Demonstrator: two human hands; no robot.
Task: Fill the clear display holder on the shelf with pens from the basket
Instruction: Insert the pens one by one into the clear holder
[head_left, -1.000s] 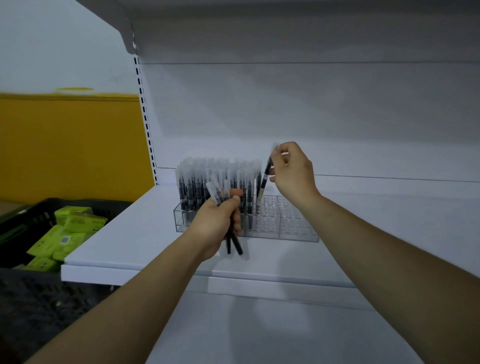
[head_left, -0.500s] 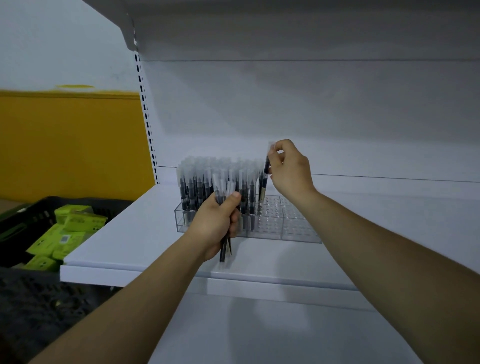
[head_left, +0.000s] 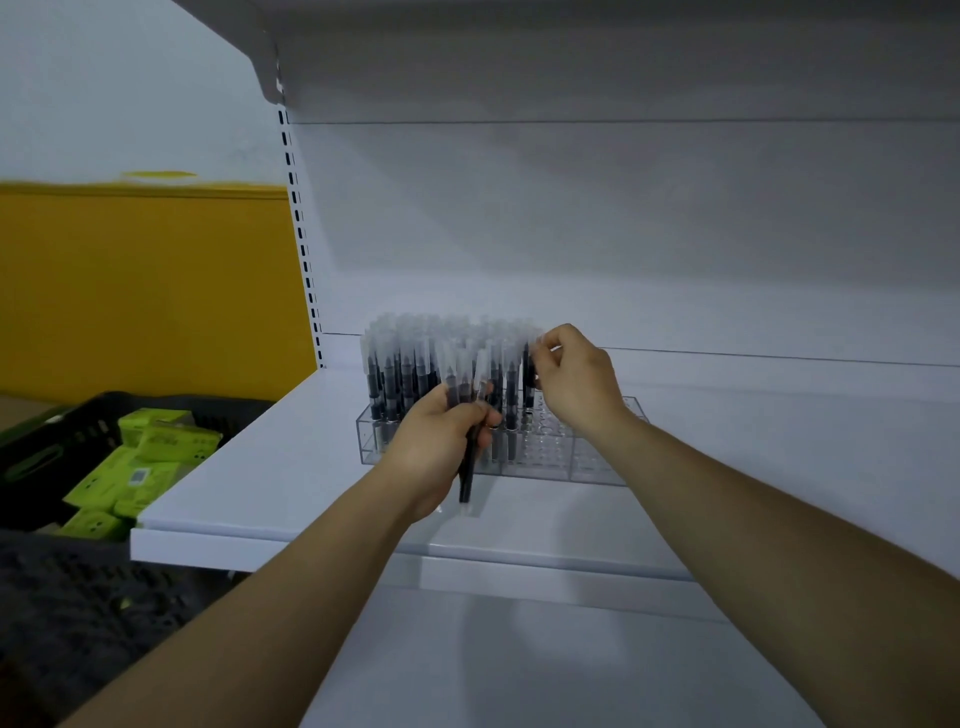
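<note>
On white shelf (head_left: 249, 467), our left hand (head_left: 441, 452) grips black pens (head_left: 466, 475); right hand (head_left: 571, 384) pinches one capped pen (head_left: 527, 371) at clear plastic holder (head_left: 597, 462) (left side full).

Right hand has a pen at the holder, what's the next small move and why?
Probably press that pen straight down until it seats. The right hand pinches its cap, it stands upright beside the filled rows, the clear display holder shows empty holes on the right, and the left hand grips spare pens.
</note>
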